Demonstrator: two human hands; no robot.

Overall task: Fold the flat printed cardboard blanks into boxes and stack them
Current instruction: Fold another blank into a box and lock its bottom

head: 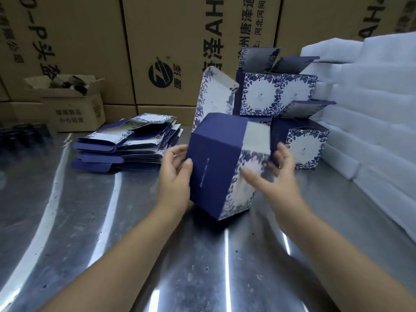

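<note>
A navy box with a blue floral print [216,161] is held tilted above the steel table [90,221], its lid flap [213,97] sticking up behind. My left hand [175,172] grips its left edge. My right hand [276,174] has its thumb on the floral face and its fingers behind the right side. A pile of flat blanks [128,143] lies to the left. Folded boxes [276,93] with open lids stand stacked behind, one more [308,143] on the table at right.
White foam sheets [371,104] are piled high along the right side. Large brown cartons [157,52] form a wall at the back. A small open carton [74,102] holding dark items sits at the back left.
</note>
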